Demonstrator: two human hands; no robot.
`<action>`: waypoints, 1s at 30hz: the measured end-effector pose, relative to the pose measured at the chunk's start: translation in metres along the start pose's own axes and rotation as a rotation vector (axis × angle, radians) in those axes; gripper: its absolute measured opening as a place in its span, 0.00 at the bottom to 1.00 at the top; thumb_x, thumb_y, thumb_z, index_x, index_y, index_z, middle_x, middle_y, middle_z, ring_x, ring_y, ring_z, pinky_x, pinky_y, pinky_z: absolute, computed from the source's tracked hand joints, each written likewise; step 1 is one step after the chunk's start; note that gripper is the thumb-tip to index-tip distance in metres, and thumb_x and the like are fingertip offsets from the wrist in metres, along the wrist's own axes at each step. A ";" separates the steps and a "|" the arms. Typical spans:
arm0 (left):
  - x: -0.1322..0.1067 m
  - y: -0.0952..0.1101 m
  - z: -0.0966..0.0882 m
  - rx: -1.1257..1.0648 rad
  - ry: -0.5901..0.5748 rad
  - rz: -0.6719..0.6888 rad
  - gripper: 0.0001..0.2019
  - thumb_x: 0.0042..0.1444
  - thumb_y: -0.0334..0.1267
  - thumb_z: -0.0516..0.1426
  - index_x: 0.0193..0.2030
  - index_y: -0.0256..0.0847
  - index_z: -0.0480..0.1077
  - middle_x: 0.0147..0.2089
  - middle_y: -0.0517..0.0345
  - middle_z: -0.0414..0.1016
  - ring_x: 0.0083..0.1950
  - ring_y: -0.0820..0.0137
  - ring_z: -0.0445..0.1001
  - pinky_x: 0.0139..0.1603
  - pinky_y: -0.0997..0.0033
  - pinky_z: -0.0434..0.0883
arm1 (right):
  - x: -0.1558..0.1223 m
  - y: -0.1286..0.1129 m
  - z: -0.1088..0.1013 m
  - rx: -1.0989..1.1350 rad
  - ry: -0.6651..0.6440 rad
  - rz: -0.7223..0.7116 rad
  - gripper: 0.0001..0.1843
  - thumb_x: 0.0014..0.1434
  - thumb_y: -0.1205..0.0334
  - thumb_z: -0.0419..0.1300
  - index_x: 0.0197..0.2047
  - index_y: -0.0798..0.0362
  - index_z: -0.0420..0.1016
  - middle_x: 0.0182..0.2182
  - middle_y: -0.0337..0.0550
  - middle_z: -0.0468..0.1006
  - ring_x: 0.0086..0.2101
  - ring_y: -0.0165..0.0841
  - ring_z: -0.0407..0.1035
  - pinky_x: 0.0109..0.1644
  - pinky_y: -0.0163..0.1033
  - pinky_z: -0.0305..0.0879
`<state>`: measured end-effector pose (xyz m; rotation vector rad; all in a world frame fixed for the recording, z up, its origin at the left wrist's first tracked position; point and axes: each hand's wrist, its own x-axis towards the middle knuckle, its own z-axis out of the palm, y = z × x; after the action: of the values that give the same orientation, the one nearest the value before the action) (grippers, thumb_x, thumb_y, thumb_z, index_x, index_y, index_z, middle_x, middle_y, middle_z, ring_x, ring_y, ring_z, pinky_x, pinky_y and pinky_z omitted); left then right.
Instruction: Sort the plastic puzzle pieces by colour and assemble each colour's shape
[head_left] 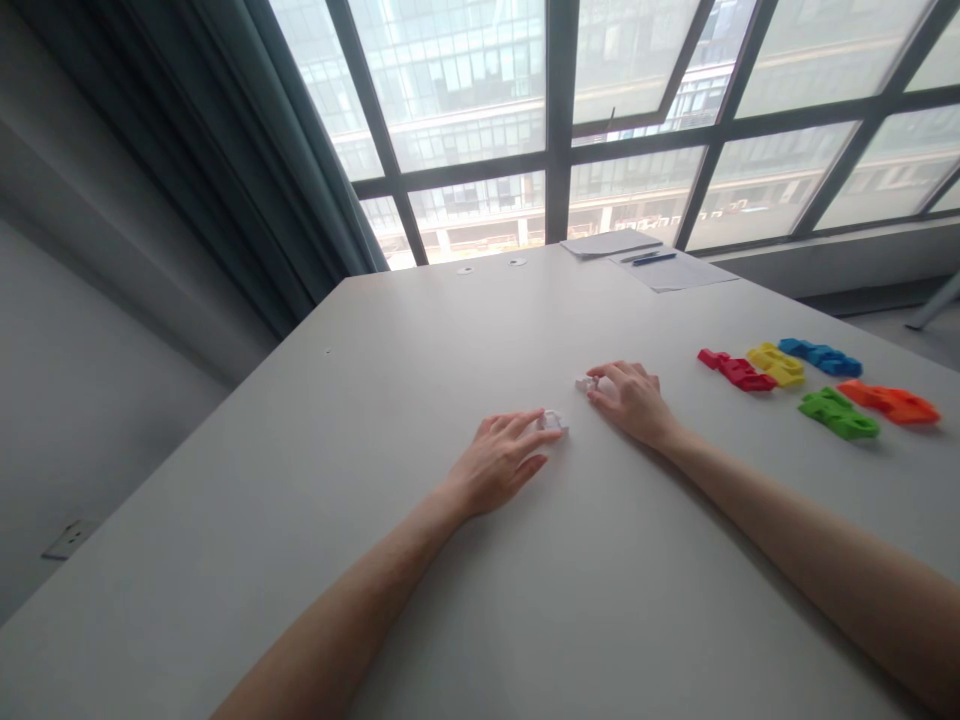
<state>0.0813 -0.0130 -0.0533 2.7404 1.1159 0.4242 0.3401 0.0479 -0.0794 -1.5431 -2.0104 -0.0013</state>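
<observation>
Both my hands rest on a pale grey table (375, 400). My left hand (501, 462) lies palm down, fingertips pinched on a small white piece (553, 421). My right hand (631, 397) lies a little farther back and to the right, its fingers curled over another small white piece (585, 383), which shows only at the fingertips. The two white pieces are a short gap apart. To the right of my right hand lie coloured plastic pieces: red (736, 369), yellow (777, 362), blue (820, 356), green (838, 412) and orange (889, 401).
Sheets of paper (651, 258) with a pen (651, 258) lie at the table's far edge. Large windows (525, 110) rise behind the table, and a dark curtain (247, 170) hangs at the left. The table's left edge drops off beside a grey wall.
</observation>
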 end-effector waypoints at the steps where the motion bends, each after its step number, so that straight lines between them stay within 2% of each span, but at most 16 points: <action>1: 0.000 0.000 0.000 0.002 -0.001 -0.003 0.18 0.67 0.40 0.49 0.61 0.55 0.63 0.68 0.54 0.59 0.65 0.61 0.62 0.64 0.51 0.57 | 0.000 0.000 0.000 0.007 -0.009 0.001 0.13 0.59 0.56 0.55 0.46 0.48 0.73 0.46 0.48 0.77 0.49 0.47 0.66 0.50 0.55 0.59; 6: 0.000 0.000 0.001 0.008 0.004 -0.020 0.17 0.67 0.41 0.48 0.61 0.53 0.63 0.69 0.55 0.59 0.65 0.61 0.62 0.64 0.52 0.57 | 0.001 -0.002 -0.002 0.088 0.015 -0.015 0.12 0.59 0.57 0.56 0.45 0.49 0.72 0.44 0.48 0.78 0.48 0.46 0.68 0.52 0.56 0.59; 9: 0.000 0.000 0.001 0.005 0.018 -0.056 0.16 0.67 0.40 0.49 0.60 0.52 0.63 0.68 0.55 0.59 0.66 0.61 0.61 0.63 0.52 0.58 | 0.002 -0.005 -0.005 0.259 0.057 -0.080 0.13 0.58 0.57 0.58 0.46 0.49 0.72 0.43 0.47 0.79 0.46 0.43 0.71 0.52 0.53 0.62; 13: 0.000 0.000 0.000 -0.010 0.040 -0.097 0.15 0.66 0.39 0.49 0.58 0.51 0.65 0.68 0.55 0.61 0.66 0.63 0.61 0.63 0.54 0.59 | 0.002 -0.011 -0.010 0.423 0.044 -0.187 0.14 0.57 0.56 0.60 0.46 0.49 0.72 0.41 0.44 0.79 0.43 0.40 0.73 0.50 0.48 0.66; 19: 0.000 -0.001 0.001 -0.045 0.081 -0.091 0.13 0.65 0.37 0.50 0.55 0.49 0.66 0.66 0.54 0.63 0.66 0.62 0.62 0.64 0.53 0.60 | -0.003 -0.020 -0.012 0.378 -0.016 -0.276 0.12 0.57 0.59 0.61 0.46 0.47 0.71 0.41 0.41 0.80 0.44 0.39 0.73 0.53 0.48 0.62; 24: -0.001 -0.003 0.004 -0.109 0.204 -0.115 0.11 0.63 0.34 0.52 0.52 0.45 0.64 0.61 0.52 0.68 0.64 0.63 0.65 0.63 0.55 0.61 | -0.007 -0.028 -0.014 0.374 -0.009 -0.332 0.12 0.56 0.62 0.61 0.46 0.48 0.70 0.42 0.42 0.79 0.44 0.39 0.73 0.53 0.47 0.61; 30: -0.001 -0.004 0.004 -0.140 0.308 -0.093 0.12 0.61 0.37 0.57 0.51 0.43 0.64 0.55 0.52 0.71 0.59 0.63 0.68 0.59 0.58 0.63 | -0.015 -0.048 -0.016 0.365 -0.017 -0.488 0.12 0.57 0.62 0.62 0.45 0.48 0.69 0.40 0.42 0.79 0.43 0.37 0.71 0.52 0.46 0.60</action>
<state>0.0791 -0.0108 -0.0578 2.5477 1.2220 0.8980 0.3071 0.0133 -0.0561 -0.8122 -2.2036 0.1754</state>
